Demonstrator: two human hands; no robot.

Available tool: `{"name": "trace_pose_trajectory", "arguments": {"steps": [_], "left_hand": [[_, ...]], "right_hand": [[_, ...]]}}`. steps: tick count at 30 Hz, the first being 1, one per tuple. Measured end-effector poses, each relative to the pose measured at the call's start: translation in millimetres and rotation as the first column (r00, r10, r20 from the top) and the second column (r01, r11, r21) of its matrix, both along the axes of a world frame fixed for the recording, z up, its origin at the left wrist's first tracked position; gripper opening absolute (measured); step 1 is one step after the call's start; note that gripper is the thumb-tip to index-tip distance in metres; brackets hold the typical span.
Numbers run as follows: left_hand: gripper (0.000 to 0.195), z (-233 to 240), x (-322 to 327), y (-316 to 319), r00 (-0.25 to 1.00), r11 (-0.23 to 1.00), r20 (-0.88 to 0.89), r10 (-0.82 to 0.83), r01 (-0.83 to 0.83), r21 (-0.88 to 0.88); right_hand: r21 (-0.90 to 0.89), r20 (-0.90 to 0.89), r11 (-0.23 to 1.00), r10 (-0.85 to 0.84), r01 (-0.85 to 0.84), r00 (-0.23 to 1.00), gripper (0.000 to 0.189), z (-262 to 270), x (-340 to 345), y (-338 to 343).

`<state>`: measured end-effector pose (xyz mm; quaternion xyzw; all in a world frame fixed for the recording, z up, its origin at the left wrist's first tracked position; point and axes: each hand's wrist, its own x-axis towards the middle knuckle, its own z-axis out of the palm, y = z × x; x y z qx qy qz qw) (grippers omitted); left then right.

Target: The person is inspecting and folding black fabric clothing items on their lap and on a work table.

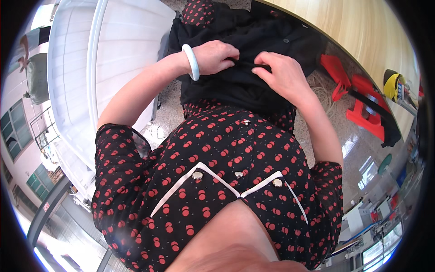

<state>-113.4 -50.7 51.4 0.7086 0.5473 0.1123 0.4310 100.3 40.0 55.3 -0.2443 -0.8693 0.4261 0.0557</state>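
A black cloth garment [221, 89] lies bunched across my lap, with a small dark button [285, 40] showing near its far right part. My left hand [214, 57], with a pale bangle [191, 62] at the wrist, pinches a fold of the cloth between thumb and bent fingers. Just to its right, my right hand [285, 72] grips the same cloth, black fabric showing between its thumb and forefinger. A short stretch of fabric runs between the two hands. Folds hide exactly which part of the garment is held.
A large white plastic bin [132, 51] stands close on my left. The wood-grain table [360, 23] curves along my right, bearing a yellow and black item [391, 85]. Below it are a red plastic stool [365, 119] and coiled pale cord [321, 97] on the speckled floor.
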Motion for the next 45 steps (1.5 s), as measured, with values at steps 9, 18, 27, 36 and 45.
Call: {"name": "trace_pose_trajectory", "arguments": {"steps": [9,18,27,36,45], "left_hand": [[0.035,-13,48,47,0.932,0.955,-0.216,0.293,-0.274,0.114],[0.025,-24,67,39,0.872,0.869,0.041,0.488,-0.49,0.066],[0.022,-15,63,44,0.841,0.851,0.135,0.524,-0.522,-0.055],[0.021,-8,67,44,0.898,0.897,0.007,0.44,-0.44,0.048],[0.015,-8,88,29,0.855,0.835,-0.084,0.512,-0.472,0.285]], "right_hand": [[0.173,-0.07,0.985,0.009,0.003,0.998,0.011,-7,20,-2],[0.196,-0.162,0.956,-0.187,0.217,0.969,0.01,-22,16,-5],[0.088,-0.207,0.934,-0.324,0.347,0.923,0.01,-19,13,1],[0.344,-0.201,0.892,-0.235,0.293,0.951,0.009,-13,12,-1],[0.365,-0.191,0.886,-0.231,0.288,0.954,0.009,-6,10,2]]}}
